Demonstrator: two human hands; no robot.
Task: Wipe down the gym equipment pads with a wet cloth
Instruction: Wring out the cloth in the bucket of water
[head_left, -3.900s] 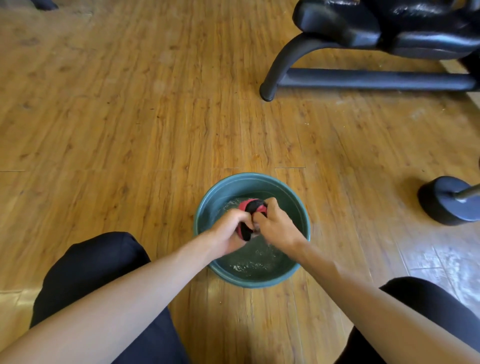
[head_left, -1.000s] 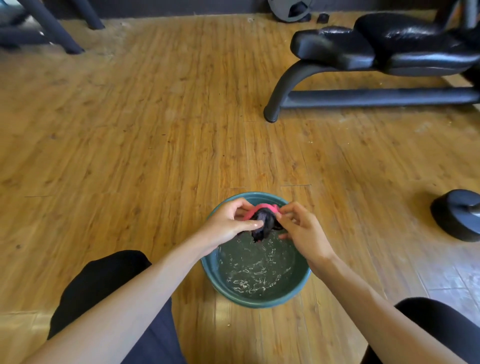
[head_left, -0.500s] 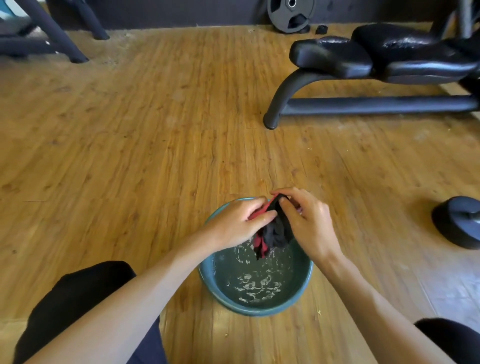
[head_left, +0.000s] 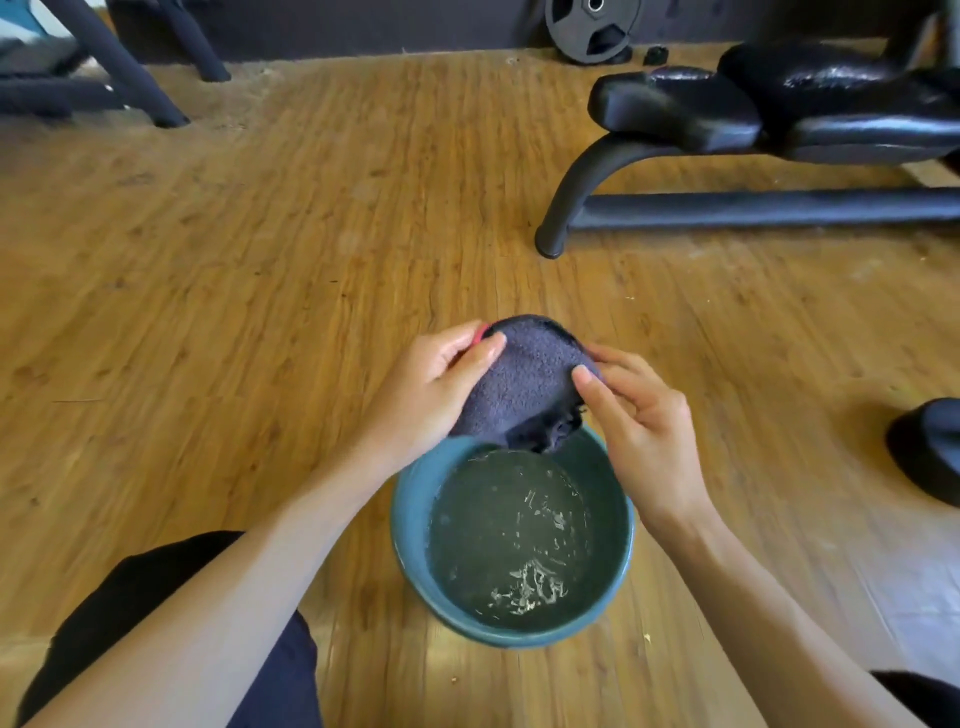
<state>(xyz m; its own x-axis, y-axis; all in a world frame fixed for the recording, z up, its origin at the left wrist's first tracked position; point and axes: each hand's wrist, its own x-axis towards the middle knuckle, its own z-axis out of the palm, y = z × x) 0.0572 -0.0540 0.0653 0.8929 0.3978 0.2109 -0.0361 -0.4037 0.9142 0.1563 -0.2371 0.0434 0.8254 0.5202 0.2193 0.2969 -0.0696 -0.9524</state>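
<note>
Unfolded from its wrung ball, the wet cloth (head_left: 524, 382) is spread above the basin (head_left: 415, 566), left hand (head_left: 428, 387) and right hand (head_left: 641, 423) pinching opposite edges, readying it for the pads (head_left: 675, 111).

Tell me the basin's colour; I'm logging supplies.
Teal basin, seen in the head view, the only one.

Bright daylight, glare on the glossy bench pads (head_left: 857, 98), wide-angle bowing at edges, slight softness.

No readable text, labels, brands or numbers anywhere; weight plate (head_left: 587, 23) markings too blurred.
</note>
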